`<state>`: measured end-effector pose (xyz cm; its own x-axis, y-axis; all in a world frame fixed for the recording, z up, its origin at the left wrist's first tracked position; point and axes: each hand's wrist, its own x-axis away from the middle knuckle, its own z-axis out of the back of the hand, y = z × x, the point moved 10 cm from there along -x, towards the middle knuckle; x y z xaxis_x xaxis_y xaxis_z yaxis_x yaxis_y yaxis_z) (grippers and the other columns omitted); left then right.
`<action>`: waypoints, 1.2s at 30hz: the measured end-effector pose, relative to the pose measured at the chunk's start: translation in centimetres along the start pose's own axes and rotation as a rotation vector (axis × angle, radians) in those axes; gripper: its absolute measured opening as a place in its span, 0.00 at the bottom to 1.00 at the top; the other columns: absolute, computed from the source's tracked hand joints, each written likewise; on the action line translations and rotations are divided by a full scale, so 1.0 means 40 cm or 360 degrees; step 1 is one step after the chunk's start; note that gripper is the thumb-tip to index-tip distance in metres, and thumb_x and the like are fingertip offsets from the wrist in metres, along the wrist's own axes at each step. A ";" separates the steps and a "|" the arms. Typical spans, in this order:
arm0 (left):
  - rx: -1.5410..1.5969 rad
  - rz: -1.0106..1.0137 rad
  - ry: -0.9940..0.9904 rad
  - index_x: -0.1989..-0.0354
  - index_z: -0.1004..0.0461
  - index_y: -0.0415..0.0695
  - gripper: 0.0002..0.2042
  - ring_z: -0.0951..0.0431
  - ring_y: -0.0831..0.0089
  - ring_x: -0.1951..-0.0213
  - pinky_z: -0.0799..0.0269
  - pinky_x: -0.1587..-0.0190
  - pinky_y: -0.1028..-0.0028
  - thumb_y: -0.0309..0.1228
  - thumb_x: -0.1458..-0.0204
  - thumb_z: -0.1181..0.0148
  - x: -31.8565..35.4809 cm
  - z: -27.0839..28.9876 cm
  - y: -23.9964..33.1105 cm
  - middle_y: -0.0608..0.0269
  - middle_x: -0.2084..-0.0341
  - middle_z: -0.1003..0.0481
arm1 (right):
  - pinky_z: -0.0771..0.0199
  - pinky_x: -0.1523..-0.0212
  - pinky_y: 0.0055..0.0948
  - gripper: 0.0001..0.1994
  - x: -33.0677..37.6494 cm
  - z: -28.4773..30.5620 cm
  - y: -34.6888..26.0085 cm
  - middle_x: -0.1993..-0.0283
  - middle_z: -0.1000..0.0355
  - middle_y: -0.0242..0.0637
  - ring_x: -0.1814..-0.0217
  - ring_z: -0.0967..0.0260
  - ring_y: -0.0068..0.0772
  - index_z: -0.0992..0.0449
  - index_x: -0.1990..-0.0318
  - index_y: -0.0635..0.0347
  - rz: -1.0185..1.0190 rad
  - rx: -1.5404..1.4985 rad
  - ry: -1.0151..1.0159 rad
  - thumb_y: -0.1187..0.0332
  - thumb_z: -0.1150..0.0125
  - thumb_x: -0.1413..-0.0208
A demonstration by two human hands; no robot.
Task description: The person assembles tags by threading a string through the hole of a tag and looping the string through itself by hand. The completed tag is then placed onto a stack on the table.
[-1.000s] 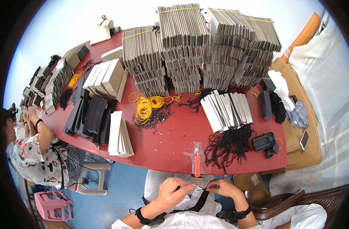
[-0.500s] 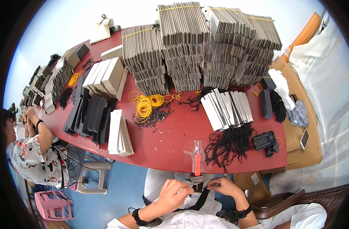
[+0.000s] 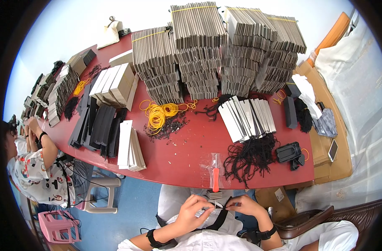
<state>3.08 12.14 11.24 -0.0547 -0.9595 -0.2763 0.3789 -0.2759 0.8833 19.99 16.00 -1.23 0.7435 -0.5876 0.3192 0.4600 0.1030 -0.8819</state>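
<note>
My left hand (image 3: pixel 195 212) is above my lap, just off the table's near edge, with thumb and fingers pinched together. A small white piece (image 3: pixel 219 205) shows at its fingertips, too small to name. Close by on the right, my right hand (image 3: pixel 244 206) is also pinched, with something dark at its fingertips that I cannot make out. Below both hands a small stack of grey-edged boards (image 3: pixel 214 194) sits at my lap. On the table's edge in front lies a screwdriver-like tool with an orange handle (image 3: pixel 216 180), on clear plastic film.
The red table (image 3: pixel 186 159) carries tall stacks of grey boards (image 3: pixel 199 25), white bags or folders (image 3: pixel 247 119), black cords (image 3: pixel 249 161), yellow rubber bands (image 3: pixel 159 117), black strips (image 3: pixel 103 127) and white cards (image 3: pixel 130 146). Another person (image 3: pixel 44 171) sits at the left. A phone (image 3: pixel 333 150) lies at right.
The white piece now shows between my hands, where a dark one was seen before. My left fingertips have shifted slightly right, nearer my right hand.
</note>
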 end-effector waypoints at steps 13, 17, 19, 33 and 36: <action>0.0398 0.0121 -0.0279 0.67 0.25 0.41 0.05 0.27 0.66 0.61 0.34 0.54 0.71 0.22 0.52 0.37 -0.008 0.008 -0.004 0.61 0.68 0.26 | 0.25 0.60 0.27 0.09 0.077 0.084 -0.203 0.62 0.23 0.38 0.60 0.24 0.27 0.23 0.61 0.68 0.0034 -0.0375 0.0131 0.80 0.35 0.51; 0.0835 0.0360 -0.0498 0.65 0.27 0.40 0.03 0.27 0.69 0.57 0.35 0.50 0.70 0.23 0.47 0.41 0.020 -0.019 -0.017 0.61 0.64 0.26 | 0.27 0.59 0.27 0.08 0.078 0.085 -0.265 0.64 0.24 0.41 0.62 0.26 0.29 0.24 0.64 0.71 0.0291 -0.0563 0.0131 0.82 0.35 0.53; 0.1135 0.0577 -0.0540 0.64 0.28 0.40 0.03 0.27 0.70 0.56 0.35 0.49 0.69 0.23 0.45 0.42 0.037 -0.034 -0.028 0.60 0.63 0.25 | 0.28 0.59 0.27 0.08 0.073 0.077 -0.280 0.64 0.24 0.43 0.63 0.27 0.30 0.24 0.64 0.72 0.0350 -0.0605 0.0103 0.83 0.35 0.53; 0.0740 0.0335 -0.0495 0.62 0.23 0.40 0.06 0.24 0.66 0.51 0.31 0.49 0.70 0.24 0.48 0.40 0.006 -0.014 0.042 0.55 0.56 0.23 | 0.31 0.71 0.27 0.08 0.067 0.094 -0.438 0.67 0.29 0.33 0.67 0.30 0.29 0.21 0.70 0.58 0.0739 0.0280 0.0646 0.77 0.29 0.60; 0.0611 0.0265 -0.0476 0.61 0.22 0.41 0.07 0.23 0.66 0.54 0.29 0.52 0.71 0.23 0.48 0.40 -0.004 -0.012 0.055 0.56 0.57 0.23 | 0.30 0.72 0.25 0.11 0.064 0.092 -0.448 0.67 0.30 0.34 0.67 0.29 0.29 0.23 0.67 0.59 0.0828 0.0361 0.0736 0.76 0.29 0.60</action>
<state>4.36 11.72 13.04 -0.3057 -0.9509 -0.0493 0.0416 -0.0651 0.9970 15.43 15.59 16.69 0.6354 -0.6909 -0.3448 0.2295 0.5954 -0.7700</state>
